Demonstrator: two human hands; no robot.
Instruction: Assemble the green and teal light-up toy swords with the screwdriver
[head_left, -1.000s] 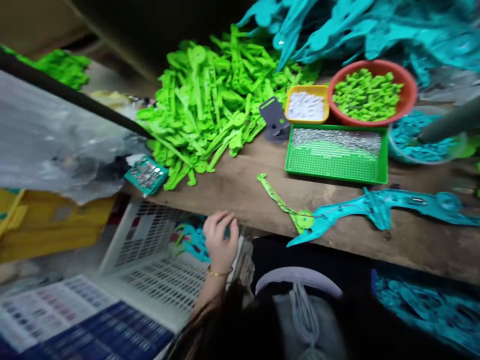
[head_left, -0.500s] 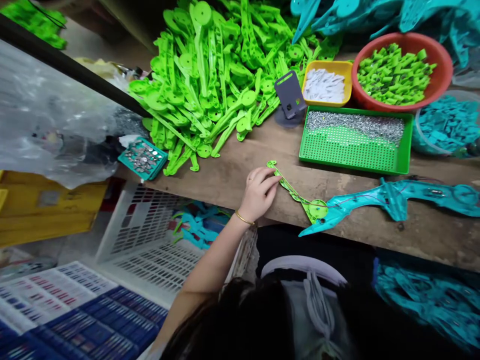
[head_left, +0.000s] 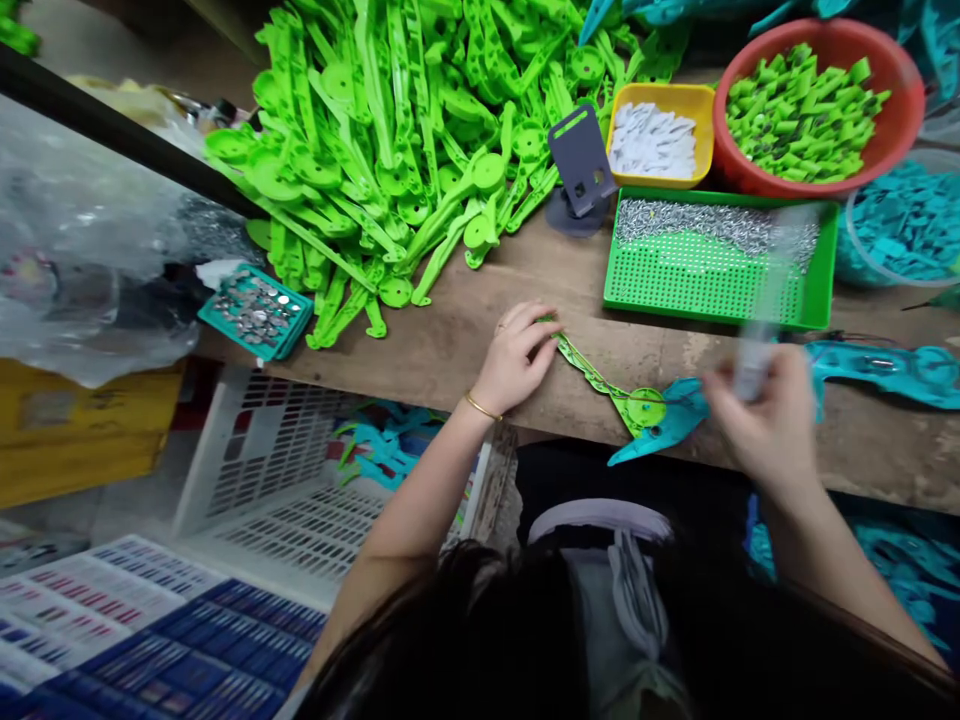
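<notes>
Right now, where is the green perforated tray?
In the head view, the green perforated tray lies right of centre, in front of the yellow tray and red bowl, beyond the right hand.

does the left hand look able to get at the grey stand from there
Probably yes: from the left hand to the grey stand, the way over the wooden tabletop looks unobstructed.

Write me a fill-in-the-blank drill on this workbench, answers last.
1. The bracelet circles the ____ wrist.
2. White pieces lie in the ____ container.
3. The red bowl holds small ____ pieces.
4. A blurred object is held in the ____ hand.

Missing words: left; yellow; green; right.
</notes>
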